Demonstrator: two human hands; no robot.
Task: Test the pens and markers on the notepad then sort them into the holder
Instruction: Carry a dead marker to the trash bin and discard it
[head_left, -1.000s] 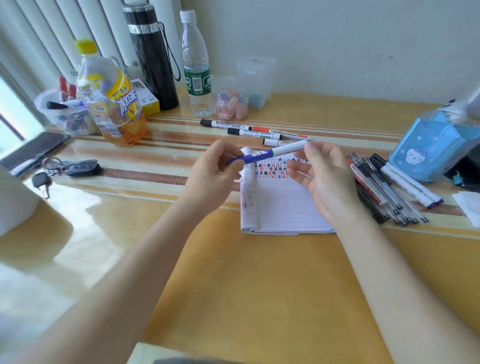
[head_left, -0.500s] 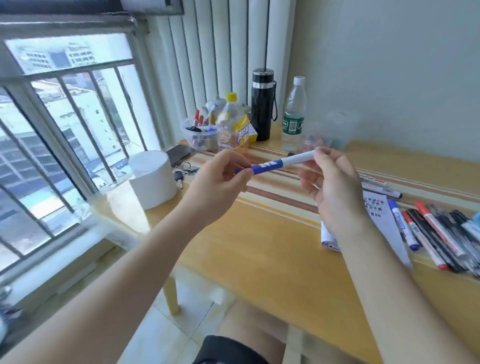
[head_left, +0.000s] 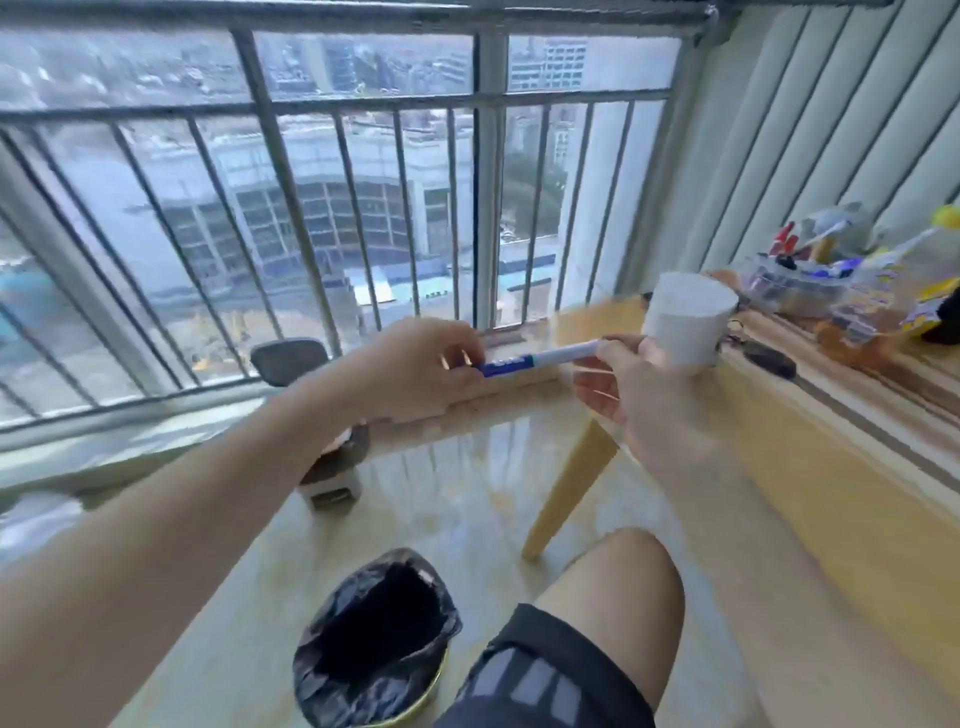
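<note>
A white marker with a blue cap end (head_left: 540, 357) is held level in the air, off the table's left end. My left hand (head_left: 415, 366) pinches its blue end. My right hand (head_left: 639, 387) pinches its white end between thumb and fingers. A clear tub with red and blue pens (head_left: 795, 283) stands far right on the wooden table (head_left: 810, 467). The notepad and the blue holder are out of view.
A bin lined with a black bag (head_left: 374, 636) stands on the glossy floor below my hands. A white paper roll (head_left: 685, 322) sits at the table's left end. A barred window (head_left: 311, 208) fills the left. My bare knee (head_left: 608, 587) is bottom centre.
The view has swung far to the left, from the table and notepad to the window and floor. Both hands still hold the same marker, now over the floor beside the table.
</note>
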